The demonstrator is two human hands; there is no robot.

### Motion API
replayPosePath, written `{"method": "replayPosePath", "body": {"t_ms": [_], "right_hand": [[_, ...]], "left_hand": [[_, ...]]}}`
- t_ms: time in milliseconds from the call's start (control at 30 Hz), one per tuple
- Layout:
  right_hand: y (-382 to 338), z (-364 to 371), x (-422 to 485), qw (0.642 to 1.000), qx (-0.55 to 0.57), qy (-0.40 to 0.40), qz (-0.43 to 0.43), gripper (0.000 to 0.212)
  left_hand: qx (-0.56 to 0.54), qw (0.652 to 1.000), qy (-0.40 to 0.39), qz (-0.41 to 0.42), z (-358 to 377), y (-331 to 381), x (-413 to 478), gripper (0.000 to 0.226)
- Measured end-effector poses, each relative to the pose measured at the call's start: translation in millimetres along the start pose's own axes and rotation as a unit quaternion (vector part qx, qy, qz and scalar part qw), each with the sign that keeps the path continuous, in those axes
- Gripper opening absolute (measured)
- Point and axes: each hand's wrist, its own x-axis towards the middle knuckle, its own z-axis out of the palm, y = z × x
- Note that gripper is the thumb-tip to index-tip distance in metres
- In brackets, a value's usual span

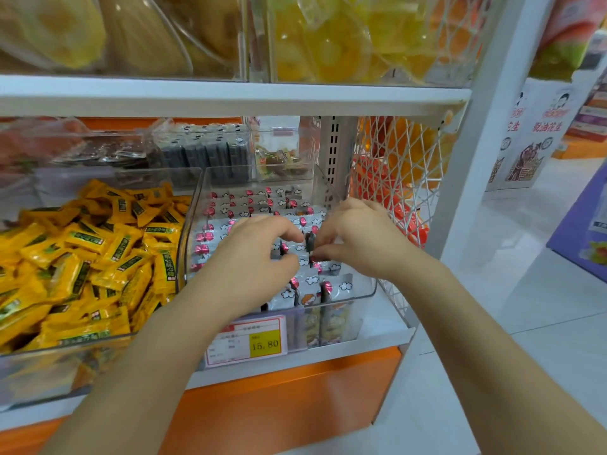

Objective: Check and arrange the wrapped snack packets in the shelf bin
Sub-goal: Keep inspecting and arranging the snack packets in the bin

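A clear plastic shelf bin (348, 292) holds several rows of small white snack packets (249, 201) with pink and cloud prints, standing upright. Both hands are inside the bin, over its middle. My right hand (358, 238) pinches the top of one upright packet (309, 242) between thumb and fingers. My left hand (259, 254) is curled over the packets just left of it, fingertips among the packet tops; whether it grips one I cannot tell. The packets under my hands are hidden.
A neighbouring clear bin (65, 351) on the left is piled with yellow packets (98, 254). A price tag (246, 343) reading 15.80 hangs on the front. A white mesh side panel (400, 178) and shelf post stand right. Small bins sit behind; a shelf board (230, 96) runs overhead.
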Motion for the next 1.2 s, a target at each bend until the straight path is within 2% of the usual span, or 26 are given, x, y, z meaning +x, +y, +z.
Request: {"method": "replayPosePath", "body": {"t_ms": [133, 233, 333, 467, 567, 600, 667, 767, 900, 1033, 1100, 1200], "right_hand": [[1, -4, 1, 0.999, -0.003, -0.038, -0.010, 0.016], [4, -9, 6, 0.997, 0.061, 0.043, 0.013, 0.022], [9, -8, 17, 0.993, 0.042, 0.103, 0.036, 0.026], [9, -1, 28, 0.997, -0.052, 0.023, 0.054, 0.024], [6, 3, 31, 0.995, -0.079, 0.012, 0.056, 0.007], [5, 3, 31, 0.996, -0.070, 0.019, 0.053, 0.005], [6, 2, 30, 0.998, -0.029, 0.029, 0.046, 0.014], [10, -5, 23, 0.993, 0.070, 0.089, 0.045, 0.015], [15, -15, 11, 0.953, 0.196, 0.221, 0.061, 0.012], [14, -21, -2, 0.908, 0.243, 0.328, 0.089, 0.011], [11, -23, -7, 0.882, 0.295, 0.353, 0.106, 0.015], [3, -22, -15, 0.830, 0.428, 0.331, 0.133, 0.021]], "left_hand": [[-0.001, 1.000, 0.015, -0.004, -1, -1, 0, 0.029], [-0.006, 0.999, 0.027, -0.019, -2, -3, -1, 0.029], [-0.007, 0.999, 0.034, -0.030, -4, -4, 0, 0.028], [-0.010, 0.999, 0.034, -0.033, -4, -5, 0, 0.028], [-0.010, 0.999, 0.036, -0.031, -5, -6, 0, 0.028], [-0.007, 0.999, 0.036, -0.030, -6, -6, -1, 0.028], [-0.005, 0.999, 0.037, -0.030, -7, -8, -1, 0.028], [-0.005, 0.998, 0.052, -0.029, -7, -9, -1, 0.026], [-0.018, 0.996, 0.082, -0.025, -6, -7, 0, 0.025], [-0.038, 0.993, 0.111, -0.033, -5, -3, 2, 0.027], [-0.063, 0.990, 0.124, -0.039, -3, 0, 3, 0.032], [-0.112, 0.986, 0.103, -0.071, -1, 3, 4, 0.041]]}}
